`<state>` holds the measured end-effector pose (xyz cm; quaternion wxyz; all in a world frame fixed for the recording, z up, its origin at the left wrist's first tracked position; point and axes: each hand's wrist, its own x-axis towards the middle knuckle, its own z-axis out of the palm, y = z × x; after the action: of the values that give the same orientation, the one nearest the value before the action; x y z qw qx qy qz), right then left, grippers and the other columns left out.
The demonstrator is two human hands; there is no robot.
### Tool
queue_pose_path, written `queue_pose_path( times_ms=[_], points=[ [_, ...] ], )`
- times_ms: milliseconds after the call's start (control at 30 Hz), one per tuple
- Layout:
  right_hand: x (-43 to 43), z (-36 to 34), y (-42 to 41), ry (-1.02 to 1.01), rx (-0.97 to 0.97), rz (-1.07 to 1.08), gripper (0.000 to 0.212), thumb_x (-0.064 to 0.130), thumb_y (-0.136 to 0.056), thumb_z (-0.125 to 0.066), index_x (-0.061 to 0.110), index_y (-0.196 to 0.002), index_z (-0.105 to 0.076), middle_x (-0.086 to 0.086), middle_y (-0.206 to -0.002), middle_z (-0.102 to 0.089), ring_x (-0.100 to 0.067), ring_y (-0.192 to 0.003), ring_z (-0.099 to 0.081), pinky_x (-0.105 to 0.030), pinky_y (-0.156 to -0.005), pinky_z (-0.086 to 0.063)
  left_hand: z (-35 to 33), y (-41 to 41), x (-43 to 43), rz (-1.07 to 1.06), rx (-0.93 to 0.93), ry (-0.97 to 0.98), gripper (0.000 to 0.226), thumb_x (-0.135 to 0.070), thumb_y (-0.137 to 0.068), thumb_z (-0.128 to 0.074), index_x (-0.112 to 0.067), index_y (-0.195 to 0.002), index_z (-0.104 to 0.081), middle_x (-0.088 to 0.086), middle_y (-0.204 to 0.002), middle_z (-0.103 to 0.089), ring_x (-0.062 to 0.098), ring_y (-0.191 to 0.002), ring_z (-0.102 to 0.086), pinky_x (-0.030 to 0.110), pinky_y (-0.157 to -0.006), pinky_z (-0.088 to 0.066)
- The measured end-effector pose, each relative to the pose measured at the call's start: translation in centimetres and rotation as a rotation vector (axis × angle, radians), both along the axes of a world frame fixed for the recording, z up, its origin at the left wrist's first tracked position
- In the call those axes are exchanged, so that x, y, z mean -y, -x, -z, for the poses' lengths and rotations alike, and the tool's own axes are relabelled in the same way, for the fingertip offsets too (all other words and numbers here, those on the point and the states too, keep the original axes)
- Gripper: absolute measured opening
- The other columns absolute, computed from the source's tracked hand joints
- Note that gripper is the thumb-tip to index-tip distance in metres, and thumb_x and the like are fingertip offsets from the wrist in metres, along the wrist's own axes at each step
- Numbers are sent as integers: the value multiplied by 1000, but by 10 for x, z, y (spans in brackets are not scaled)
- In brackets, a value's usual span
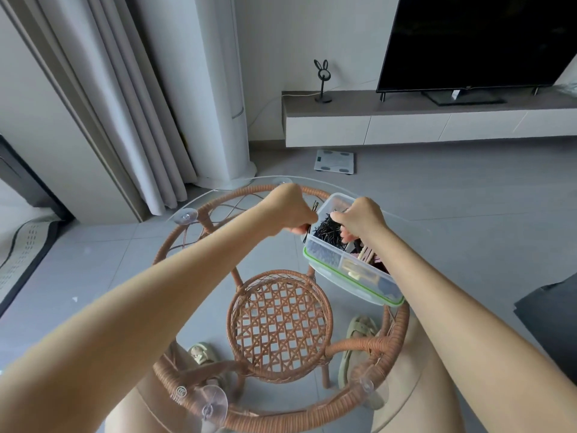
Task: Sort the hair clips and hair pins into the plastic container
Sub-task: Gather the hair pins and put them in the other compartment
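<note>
A clear plastic container (pixel 324 256) with a green-edged base stands on the right side of a round glass-topped rattan table (pixel 315 192). Its far compartment holds a heap of black hair pins (pixel 327 231); the near compartment holds beige and dark hair clips (pixel 367 256). My left hand (pixel 292 210) is fisted just left of the container's far corner, with a few black hair pins sticking out above and below the fist. My right hand (pixel 359 218) reaches down into the pin compartment, its fingers closed among the pins.
Under the glass a lower round woven rattan shelf (pixel 281 323) shows, with sandalled feet on the grey floor. A TV on a low cabinet (pixel 421 126), a rabbit-shaped stand (pixel 323 82), a bathroom scale (pixel 334 161) and curtains lie beyond.
</note>
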<state>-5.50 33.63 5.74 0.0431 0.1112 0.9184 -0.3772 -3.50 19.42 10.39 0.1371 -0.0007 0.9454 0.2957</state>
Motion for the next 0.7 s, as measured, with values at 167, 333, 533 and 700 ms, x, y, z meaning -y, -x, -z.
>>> queue_pose_path(
  times_ms=[167,333,533,700],
  points=[
    [-15,-5,-2,-6,-40,10,33,24,-89,-45,-2,-84,-64,-16,-65,-72,-25,-63,-71,-39,-74,-58,13,41,-32,45,-38,190,31,-3,-77,-55,-12,-48,-46,0,-61,-56,10,-47,-47,14,-43,-36],
    [-55,-2,-32,-182,-170,-19,30,21,-89,-48,5,-71,-64,-15,-73,-71,-33,-66,-67,-42,-67,-57,33,52,-43,52,-126,177,36,-13,-87,-53,-9,-52,-44,2,-59,-55,17,-52,-52,22,-48,-42],
    [-85,14,-72,-413,-225,117,39,29,-90,-52,13,-125,-48,-15,-103,-66,-36,-98,-59,-37,-75,-45,52,46,-27,20,-161,196,29,-20,-92,-47,-5,-68,-54,5,-68,-53,25,-67,-53,29,-58,-40],
    [-92,24,-84,-363,-94,209,52,31,-90,-53,10,-134,-35,-21,-118,-60,-40,-107,-56,-41,-80,-46,61,38,-20,86,-108,124,34,-14,-95,-35,-3,-66,-49,12,-72,-57,25,-62,-55,29,-53,-44]
  ],
)
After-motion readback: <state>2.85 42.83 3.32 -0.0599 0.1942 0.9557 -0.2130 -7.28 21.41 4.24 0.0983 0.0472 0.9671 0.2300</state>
